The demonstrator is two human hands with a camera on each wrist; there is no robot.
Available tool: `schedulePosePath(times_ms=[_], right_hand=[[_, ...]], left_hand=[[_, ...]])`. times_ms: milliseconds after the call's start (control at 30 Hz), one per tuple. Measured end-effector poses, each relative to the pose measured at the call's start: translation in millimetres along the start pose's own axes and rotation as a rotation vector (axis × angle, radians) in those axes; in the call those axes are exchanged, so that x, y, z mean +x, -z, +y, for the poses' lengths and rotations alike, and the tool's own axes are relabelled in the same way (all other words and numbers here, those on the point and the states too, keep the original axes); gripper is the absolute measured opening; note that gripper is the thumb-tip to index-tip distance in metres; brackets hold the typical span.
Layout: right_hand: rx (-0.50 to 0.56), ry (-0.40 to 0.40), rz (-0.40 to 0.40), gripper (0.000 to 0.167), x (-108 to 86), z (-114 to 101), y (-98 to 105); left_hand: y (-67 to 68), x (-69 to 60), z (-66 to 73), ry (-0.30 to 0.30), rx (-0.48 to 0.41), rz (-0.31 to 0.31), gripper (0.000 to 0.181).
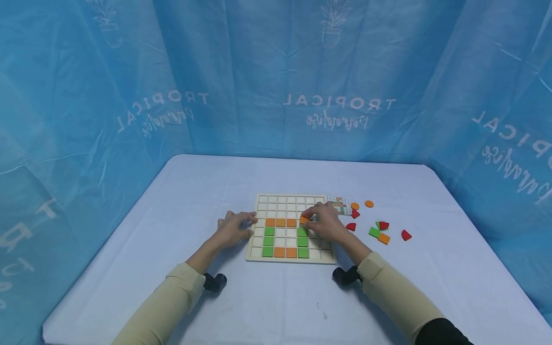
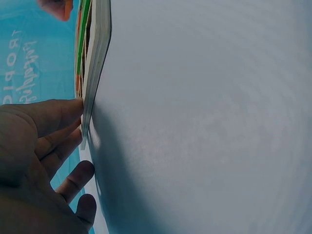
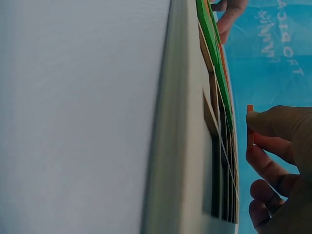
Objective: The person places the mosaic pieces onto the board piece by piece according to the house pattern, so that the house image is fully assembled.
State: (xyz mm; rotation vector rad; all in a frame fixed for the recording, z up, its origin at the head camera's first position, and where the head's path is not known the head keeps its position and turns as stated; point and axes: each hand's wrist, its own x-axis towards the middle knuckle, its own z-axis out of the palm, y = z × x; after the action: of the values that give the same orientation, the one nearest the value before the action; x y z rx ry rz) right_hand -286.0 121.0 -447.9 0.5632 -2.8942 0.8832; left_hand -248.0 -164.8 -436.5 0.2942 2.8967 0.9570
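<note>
Nearest you on the desk (image 1: 276, 297) is the grid board (image 1: 291, 261), its right-hand green column (image 1: 303, 242) running away from you. Your left hand (image 1: 230, 229) rests at the board's left edge, thumb and fingers spread, touching the rim and pinching no tile. Your right hand (image 1: 323, 221) is the one at the working piece: its fingers are drawn together on an orange square (image 1: 304, 220). That square is raised over the board, at the far end of the green column and right of the orange row (image 1: 281, 223), roughly in line with it. The right wrist view shows it apart from the board and near parallel to it; no long axis is evident. In judgement, its alignment over the cell beneath governs; that cell is hidden. Farthest, a pattern card (image 1: 340, 205) lies just beside the board's far right corner.
</note>
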Motion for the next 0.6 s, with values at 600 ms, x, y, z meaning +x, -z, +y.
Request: schedulePosePath(times_ms=[600], right_hand=[[-0.088,0.035,-0.065,0.026,7.9,-1.2,-5.4]], left_hand=[[0.0,0.1,1.3,0.010,-0.013,-0.005,0.034]])
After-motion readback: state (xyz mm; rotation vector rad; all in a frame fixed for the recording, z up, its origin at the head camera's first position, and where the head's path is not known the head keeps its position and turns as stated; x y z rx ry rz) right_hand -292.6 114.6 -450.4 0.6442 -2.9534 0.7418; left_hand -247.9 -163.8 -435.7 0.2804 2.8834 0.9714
